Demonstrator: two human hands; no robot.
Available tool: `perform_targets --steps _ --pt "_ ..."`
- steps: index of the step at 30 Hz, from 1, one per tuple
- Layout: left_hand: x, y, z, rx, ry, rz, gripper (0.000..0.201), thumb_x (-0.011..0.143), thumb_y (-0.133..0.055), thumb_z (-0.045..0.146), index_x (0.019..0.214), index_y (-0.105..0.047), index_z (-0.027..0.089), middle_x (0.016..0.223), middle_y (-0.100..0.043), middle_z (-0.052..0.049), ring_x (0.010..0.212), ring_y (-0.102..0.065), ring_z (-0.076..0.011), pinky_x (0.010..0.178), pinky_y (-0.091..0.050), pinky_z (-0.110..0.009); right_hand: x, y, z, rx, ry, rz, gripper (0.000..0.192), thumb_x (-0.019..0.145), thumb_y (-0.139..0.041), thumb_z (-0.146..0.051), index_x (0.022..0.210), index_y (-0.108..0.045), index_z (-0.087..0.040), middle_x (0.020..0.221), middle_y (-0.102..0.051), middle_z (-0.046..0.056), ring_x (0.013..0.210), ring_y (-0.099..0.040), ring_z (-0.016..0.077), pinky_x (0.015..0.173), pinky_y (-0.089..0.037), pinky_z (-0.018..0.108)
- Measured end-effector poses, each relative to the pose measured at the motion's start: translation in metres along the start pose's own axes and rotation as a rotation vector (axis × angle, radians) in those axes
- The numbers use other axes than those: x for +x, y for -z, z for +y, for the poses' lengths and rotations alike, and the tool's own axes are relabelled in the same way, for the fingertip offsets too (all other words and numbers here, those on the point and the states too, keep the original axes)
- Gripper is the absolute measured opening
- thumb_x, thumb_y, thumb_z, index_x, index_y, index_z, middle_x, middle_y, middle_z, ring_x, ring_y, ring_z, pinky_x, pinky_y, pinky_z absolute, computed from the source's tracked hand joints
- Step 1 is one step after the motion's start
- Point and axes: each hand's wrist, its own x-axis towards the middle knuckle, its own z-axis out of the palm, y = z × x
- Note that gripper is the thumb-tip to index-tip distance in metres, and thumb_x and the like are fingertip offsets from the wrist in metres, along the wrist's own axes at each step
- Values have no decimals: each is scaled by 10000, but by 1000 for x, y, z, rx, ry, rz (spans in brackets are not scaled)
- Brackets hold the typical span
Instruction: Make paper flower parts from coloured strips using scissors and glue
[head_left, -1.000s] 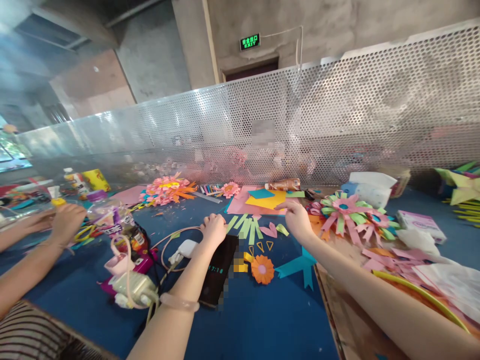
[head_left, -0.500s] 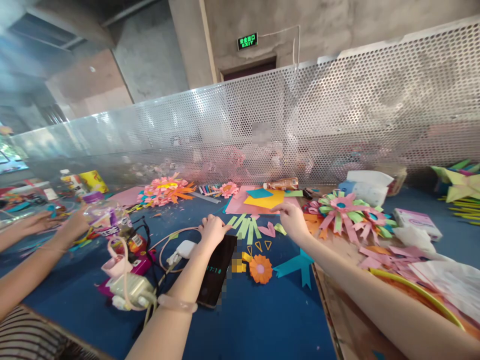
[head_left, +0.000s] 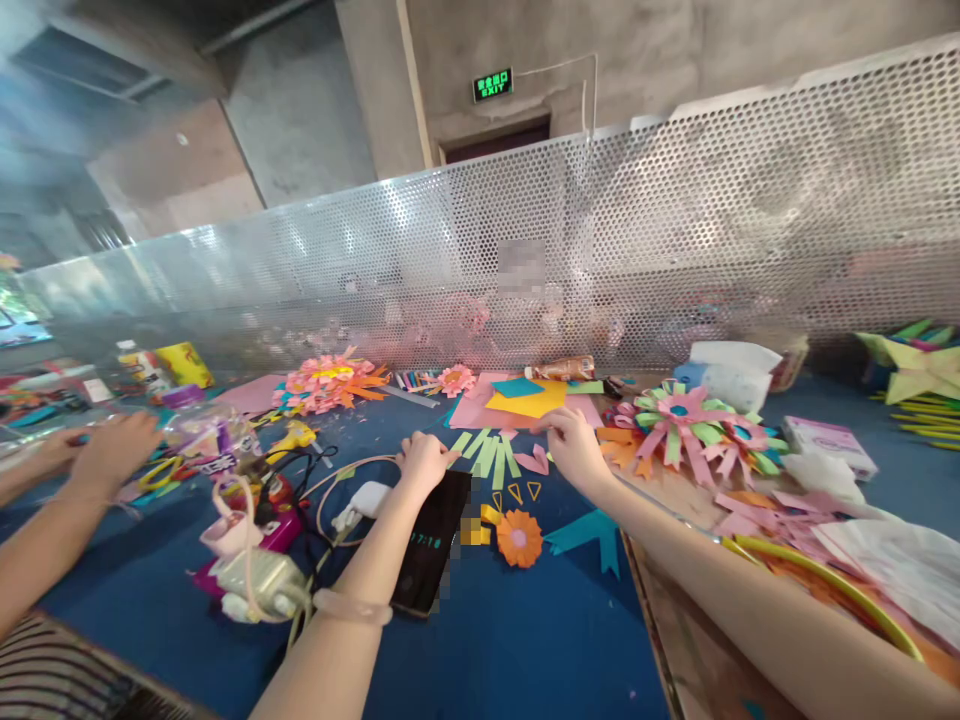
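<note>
On the blue felt tabletop (head_left: 525, 640), the left hand (head_left: 424, 462) sits curled shut beside the fan of light-green paper strips (head_left: 489, 452), touching its near end — a nudge could scatter them. The right hand (head_left: 571, 445) pinches narrowly over the pink paper heart (head_left: 534, 461); whether it holds anything cannot be told — its fingertips are turned away.

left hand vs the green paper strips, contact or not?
Cannot tell. In the head view the left hand is curled at the near-left end of the green strips, its fingertips right at their edge, but no clear contact or gap shows.
</note>
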Motion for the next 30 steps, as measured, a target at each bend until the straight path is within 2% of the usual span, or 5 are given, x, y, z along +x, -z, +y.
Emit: perform_targets --steps 15,24,30 --pt "2 3 0 -96 -62 -20 309 874 -520 358 1089 -565 140 1109 -585 -85 997 -569 -214 869 -453 -444 3 0 6 40 -34 26 184 901 -515 -281 986 -606 -146 994 -626 49 893 -602 163 804 -496 371" --pt "3 -1 -2 -115 -62 -7 310 873 -522 358 1089 -565 139 1105 -587 -84 996 -570 -215 870 -452 -446 6 1 10 136 -152 31 208 902 -512 -288 1043 -595 -161 1080 -607 64 939 -592 174 833 -487 386" --pt "3 -2 -2 -123 -85 -12 309 875 -520 355 1094 -563 141 1112 -585 -85 998 -569 -214 868 -455 -443 9 0 21 235 -285 12 232 889 -531 -290 1068 -592 -156 1092 -607 63 891 -607 169 768 -513 349"
